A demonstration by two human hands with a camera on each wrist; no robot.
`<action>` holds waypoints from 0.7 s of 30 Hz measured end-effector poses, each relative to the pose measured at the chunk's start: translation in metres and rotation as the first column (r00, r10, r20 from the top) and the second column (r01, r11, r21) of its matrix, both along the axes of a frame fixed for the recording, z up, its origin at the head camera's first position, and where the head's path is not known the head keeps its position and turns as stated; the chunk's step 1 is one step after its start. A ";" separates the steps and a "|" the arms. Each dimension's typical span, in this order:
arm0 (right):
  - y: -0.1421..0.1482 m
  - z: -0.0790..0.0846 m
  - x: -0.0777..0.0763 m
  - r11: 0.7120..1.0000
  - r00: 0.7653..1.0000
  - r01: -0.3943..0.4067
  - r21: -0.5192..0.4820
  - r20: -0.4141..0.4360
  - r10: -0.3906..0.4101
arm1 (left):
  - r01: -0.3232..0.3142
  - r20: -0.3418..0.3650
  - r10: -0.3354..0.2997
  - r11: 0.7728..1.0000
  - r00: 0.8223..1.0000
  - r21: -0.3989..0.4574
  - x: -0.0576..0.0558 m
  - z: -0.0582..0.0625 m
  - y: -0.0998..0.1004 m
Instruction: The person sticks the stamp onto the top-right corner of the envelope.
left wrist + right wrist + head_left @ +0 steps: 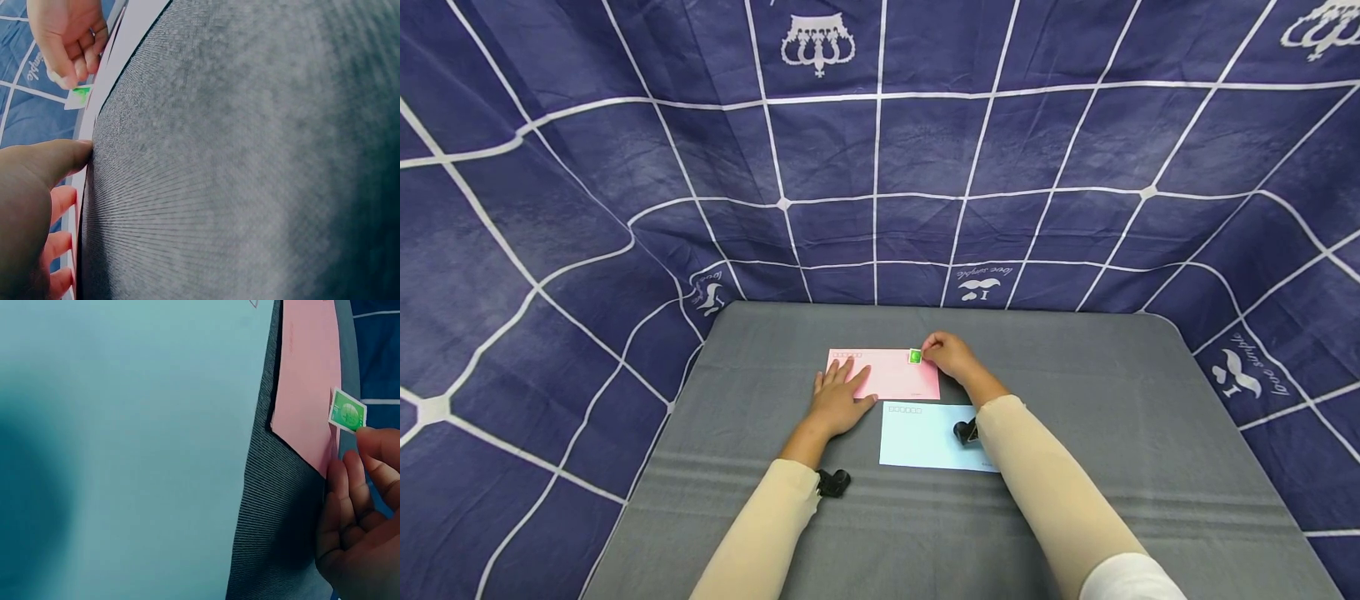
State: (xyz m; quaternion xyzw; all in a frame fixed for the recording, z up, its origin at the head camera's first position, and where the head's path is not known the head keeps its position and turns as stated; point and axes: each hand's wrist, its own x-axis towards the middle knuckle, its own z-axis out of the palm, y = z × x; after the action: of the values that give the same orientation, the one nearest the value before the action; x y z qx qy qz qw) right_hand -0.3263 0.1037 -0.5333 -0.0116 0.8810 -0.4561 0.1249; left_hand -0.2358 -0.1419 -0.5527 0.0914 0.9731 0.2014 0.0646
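A small green postage stamp with a white border is pinched at its corner between thumb and finger of my right hand. It stands at the top right corner of the pink envelope, tilted up from the paper in the right wrist view. My left hand lies with spread fingers on the pink envelope's left part, pressing it on the table. Nearer to me is a light blue envelope, its right part hidden beneath my right forearm.
Grey cloth covers the table. Blue curtains with white grid lines hang behind it and at both sides. A black wrist camera sits on the left wrist, another on the right, above the blue envelope.
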 end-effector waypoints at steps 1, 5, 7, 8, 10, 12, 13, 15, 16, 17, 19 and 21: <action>0.000 0.000 -0.001 1.000 1.000 0.001 0.000 0.002 -0.001 | -0.001 -0.002 0.001 1.000 1.000 0.002 0.000 0.000 0.000; 0.000 0.001 -0.002 1.000 1.000 0.010 0.011 0.004 -0.010 | 0.001 -0.010 -0.001 1.000 1.000 0.002 -0.001 -0.002 0.000; 0.000 0.000 -0.003 1.000 1.000 0.008 0.023 -0.002 -0.008 | -0.001 -0.015 0.001 1.000 1.000 0.004 -0.001 -0.003 0.000; -0.001 -0.001 -0.003 1.000 1.000 0.007 0.026 -0.002 -0.006 | -0.001 -0.018 0.002 1.000 1.000 0.007 -0.001 -0.004 0.000; -0.002 -0.002 -0.004 0.999 1.000 0.000 0.044 -0.005 0.000 | -0.005 -0.020 0.005 1.000 1.000 0.010 -0.001 -0.004 -0.001; -0.003 -0.004 -0.004 0.998 1.000 -0.004 0.070 -0.002 0.004 | -0.007 -0.019 0.007 1.000 1.000 0.013 0.000 -0.005 -0.001; -0.004 -0.004 -0.004 0.996 1.000 -0.003 0.087 -0.001 0.004 | -0.007 -0.017 0.008 1.000 1.000 0.015 0.000 -0.005 -0.001; -0.005 -0.006 -0.005 0.993 1.000 -0.002 0.120 -0.002 0.002 | -0.008 -0.015 0.008 1.000 1.000 0.020 0.000 -0.005 0.000; -0.005 -0.006 -0.006 0.991 1.000 -0.001 0.134 -0.004 0.002 | -0.008 -0.013 0.008 1.000 1.000 0.020 -0.001 -0.005 0.000; -0.005 -0.007 -0.006 0.990 1.000 -0.003 0.141 -0.008 0.004 | -0.008 -0.011 0.008 1.000 1.000 0.019 -0.001 -0.005 0.000; -0.005 -0.007 -0.007 0.989 1.000 -0.003 0.148 -0.013 0.005 | -0.007 -0.014 0.007 1.000 1.000 0.020 -0.001 -0.004 0.000; -0.005 -0.006 -0.007 0.989 1.000 -0.006 0.147 -0.018 0.009 | -0.004 -0.016 0.004 1.000 1.000 0.017 -0.001 -0.004 0.000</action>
State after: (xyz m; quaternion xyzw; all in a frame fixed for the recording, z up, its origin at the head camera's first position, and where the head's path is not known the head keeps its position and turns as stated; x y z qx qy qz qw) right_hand -0.3331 0.0988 -0.5391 -0.0100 0.9134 -0.3893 0.1189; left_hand -0.2372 -0.1419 -0.5566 0.0917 0.9721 0.2088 0.0556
